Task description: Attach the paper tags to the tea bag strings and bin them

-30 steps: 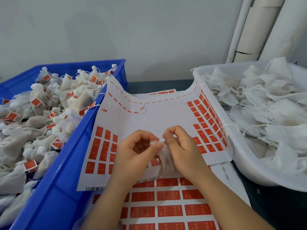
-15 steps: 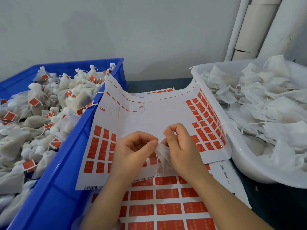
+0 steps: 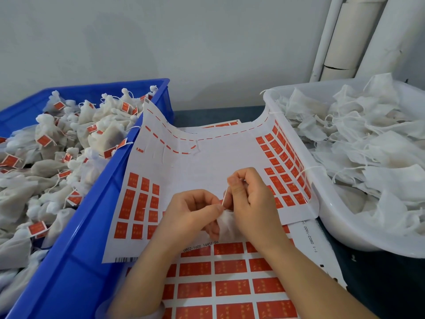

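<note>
Both hands meet over a white sticker sheet (image 3: 207,166) with red tags. My left hand (image 3: 190,212) pinches the top of a small white tea bag (image 3: 226,224) that hangs between the two hands. My right hand (image 3: 250,199) pinches a red paper tag (image 3: 225,196), seen edge-on, at the bag's string. The string itself is mostly hidden by my fingers. A blue bin (image 3: 76,249) at the left holds several tagged tea bags (image 3: 69,143). A white tub (image 3: 340,229) at the right holds several untagged bags (image 3: 368,143).
More sheets of red tags (image 3: 230,288) lie under my forearms at the front. White pipes (image 3: 345,35) stand against the grey wall at the back right. A dark tabletop strip (image 3: 218,113) shows between the two containers.
My right hand has lifted slightly, raising the red tag on edge above the bag. My left hand keeps its pinch on the bag.
</note>
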The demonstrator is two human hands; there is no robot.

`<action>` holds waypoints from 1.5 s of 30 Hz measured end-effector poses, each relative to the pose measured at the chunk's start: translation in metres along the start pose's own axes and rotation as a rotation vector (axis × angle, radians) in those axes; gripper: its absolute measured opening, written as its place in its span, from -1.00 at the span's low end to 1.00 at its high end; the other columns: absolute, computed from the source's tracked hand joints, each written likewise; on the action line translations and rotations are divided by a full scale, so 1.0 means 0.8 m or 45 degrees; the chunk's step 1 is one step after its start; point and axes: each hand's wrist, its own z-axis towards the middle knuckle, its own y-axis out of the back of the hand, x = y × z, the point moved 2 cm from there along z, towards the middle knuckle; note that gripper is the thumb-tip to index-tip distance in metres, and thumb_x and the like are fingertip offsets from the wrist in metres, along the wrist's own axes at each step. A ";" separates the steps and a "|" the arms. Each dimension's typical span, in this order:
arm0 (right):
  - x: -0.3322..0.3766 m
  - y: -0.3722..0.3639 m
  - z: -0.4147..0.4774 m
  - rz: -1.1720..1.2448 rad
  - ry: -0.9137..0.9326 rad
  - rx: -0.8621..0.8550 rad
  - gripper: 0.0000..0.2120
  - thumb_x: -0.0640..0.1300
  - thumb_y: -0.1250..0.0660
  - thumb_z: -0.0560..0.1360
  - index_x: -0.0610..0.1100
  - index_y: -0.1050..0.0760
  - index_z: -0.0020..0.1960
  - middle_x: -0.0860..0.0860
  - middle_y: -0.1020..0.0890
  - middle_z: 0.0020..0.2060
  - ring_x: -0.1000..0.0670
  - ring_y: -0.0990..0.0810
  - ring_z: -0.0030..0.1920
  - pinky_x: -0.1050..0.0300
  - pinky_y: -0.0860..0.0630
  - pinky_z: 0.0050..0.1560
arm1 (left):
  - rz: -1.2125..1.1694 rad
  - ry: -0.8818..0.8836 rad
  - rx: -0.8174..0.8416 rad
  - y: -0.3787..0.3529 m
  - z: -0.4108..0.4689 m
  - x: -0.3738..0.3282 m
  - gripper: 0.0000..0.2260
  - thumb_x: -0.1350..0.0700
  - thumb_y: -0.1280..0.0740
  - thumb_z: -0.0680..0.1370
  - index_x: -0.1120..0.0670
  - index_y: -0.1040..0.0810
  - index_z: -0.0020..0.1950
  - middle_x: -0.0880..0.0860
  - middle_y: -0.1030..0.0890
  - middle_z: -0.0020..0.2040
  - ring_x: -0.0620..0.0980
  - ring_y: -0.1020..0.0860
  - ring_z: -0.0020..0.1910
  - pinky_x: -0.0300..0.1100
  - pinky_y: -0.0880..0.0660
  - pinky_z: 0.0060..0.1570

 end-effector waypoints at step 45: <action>0.008 -0.011 0.000 1.291 -0.482 0.196 -0.60 -0.13 -0.12 0.57 -0.05 -0.51 -0.40 0.01 -0.41 -0.50 0.06 -0.45 -0.43 0.25 -0.48 -0.34 | 0.078 -0.368 -0.301 -0.002 -0.005 -0.002 -0.89 0.13 -0.28 0.33 0.15 -0.52 -0.33 0.21 -0.51 -0.39 0.33 -0.45 -0.35 0.01 -0.44 -0.36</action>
